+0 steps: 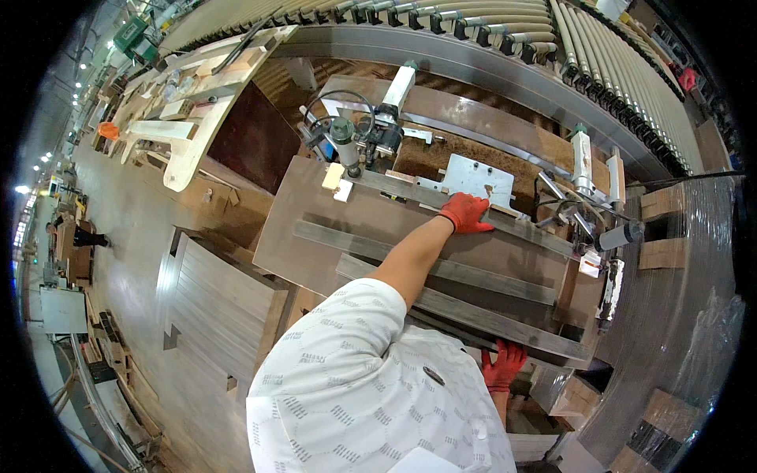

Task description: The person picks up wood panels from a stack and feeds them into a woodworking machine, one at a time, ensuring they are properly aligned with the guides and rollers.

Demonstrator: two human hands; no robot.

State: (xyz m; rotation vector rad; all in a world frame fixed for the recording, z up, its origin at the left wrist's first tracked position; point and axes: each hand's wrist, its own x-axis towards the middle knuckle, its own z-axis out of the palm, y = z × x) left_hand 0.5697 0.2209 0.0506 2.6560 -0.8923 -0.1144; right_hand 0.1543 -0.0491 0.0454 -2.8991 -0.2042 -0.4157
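Observation:
My left hand (467, 213), in a red glove, is closed over a grey wooden strip (394, 187) that lies along the machine's fence, beside a pale metal plate (478, 180). My right hand (505, 366), also red-gloved, is low at the bench's near edge. Its fingers are spread against the edge of the nearest strips, and part of the palm is hidden. Between my hands, more grey strips lie on the brown table (315, 199): one long strip (441, 266) and another closer one (497, 318), roughly parallel.
Clamp units with cylinders stand at the machine's left (344, 142) and right (619, 235). A roller conveyor (473, 16) runs behind. To the left are a wooden worktable (193, 118) with scraps and a stack of grey boards (217, 296). Film-wrapped stacks (670, 315) stand right.

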